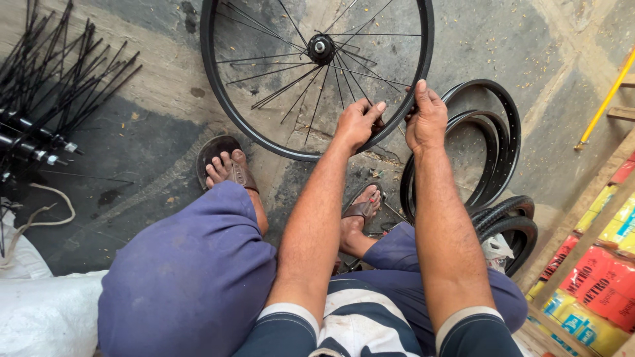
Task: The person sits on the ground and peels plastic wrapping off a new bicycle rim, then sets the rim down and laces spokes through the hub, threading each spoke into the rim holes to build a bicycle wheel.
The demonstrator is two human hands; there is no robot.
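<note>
Clothing: nearest the camera, a striped shirt hem and dark sleeve cuffs, with purple trousers (192, 277) over both bent knees.
Feet: the left foot (225, 168) and the right foot (362, 215) rest in brown sandals on the concrete floor (152, 132), toes pointing far.
White sack: a pale cloth bundle (40, 311) lies near left, beside the left knee, with a loose cord trailing over it.
Packets: coloured red, yellow and blue packets (595, 277) sit on a wooden shelf at the near right.
Tyres: two black tyres (512, 225) lie just right of the right knee.
Spare rims: a stack of bare black rims (499, 132) lies flat on the floor to the right, just beyond the tyres, the right forearm crossing in front of it.
Left hand: the left hand (357, 122) is curled around the near right arc of the wheel rim, thumb on top, fingers wrapped under it.
Right hand: the right hand (426, 119) grips the same rim just to the right of the left hand, fingers closed over its edge.
Wheel: the spoked black bicycle wheel (228, 116) stands ahead of the feet, its hub (321, 47) far of the hands, thin spokes fanning unevenly.
Loose spokes: a bundle of black spokes (59, 73) fans out at the far left, well apart from the wheel.
</note>
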